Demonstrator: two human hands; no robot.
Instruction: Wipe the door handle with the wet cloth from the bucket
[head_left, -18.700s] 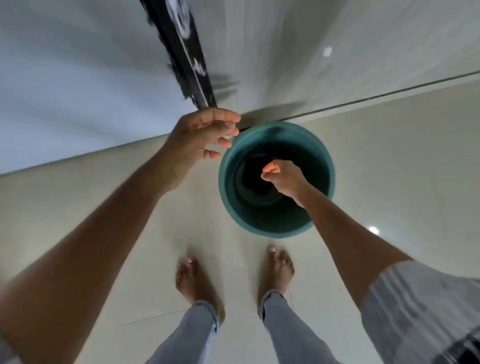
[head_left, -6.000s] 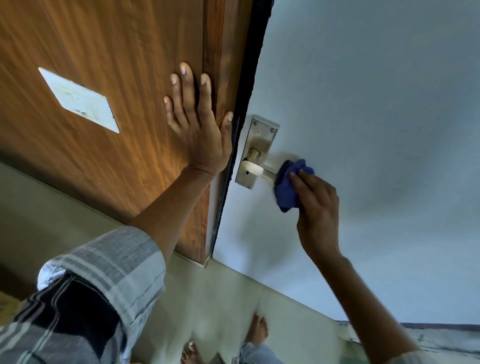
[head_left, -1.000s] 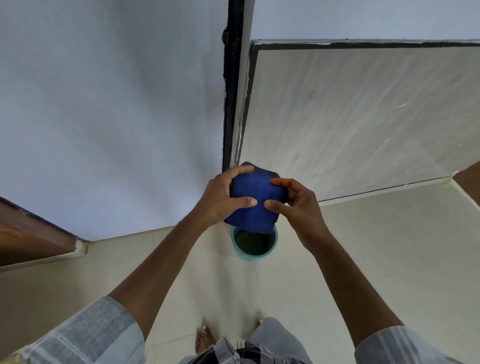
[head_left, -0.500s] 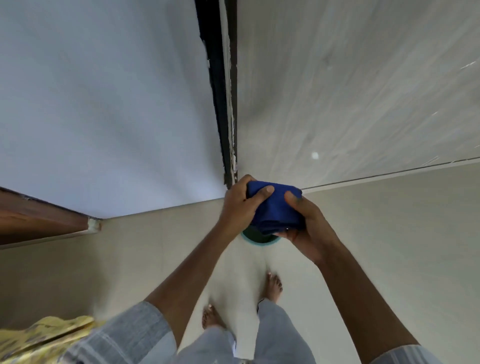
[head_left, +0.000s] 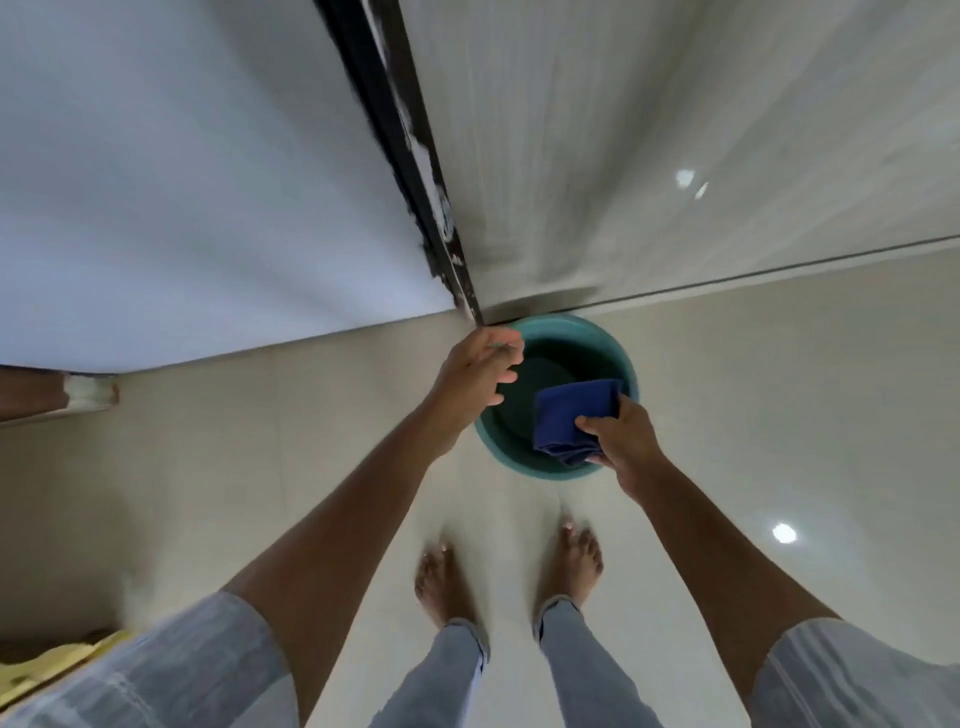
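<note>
A teal bucket (head_left: 571, 332) stands on the tiled floor in a corner, in front of my bare feet. My right hand (head_left: 621, 436) grips a folded blue cloth (head_left: 563, 415) and holds it over the bucket's mouth, near its right side. My left hand (head_left: 475, 374) hovers at the bucket's left rim with fingers loosely curled and apart, holding nothing. The door handle is out of view.
A dark vertical frame strip (head_left: 410, 156) runs down to the corner between a pale wall (head_left: 182, 182) and a glossy tiled wall (head_left: 675, 130). A brown door edge (head_left: 47, 395) shows at the left. Yellow fabric (head_left: 57, 660) lies at the bottom left.
Both hands held the cloth above the bucket earlier. Now my left hand has let go and my right hand alone holds the cloth, lower over the bucket. The view has tilted down.
</note>
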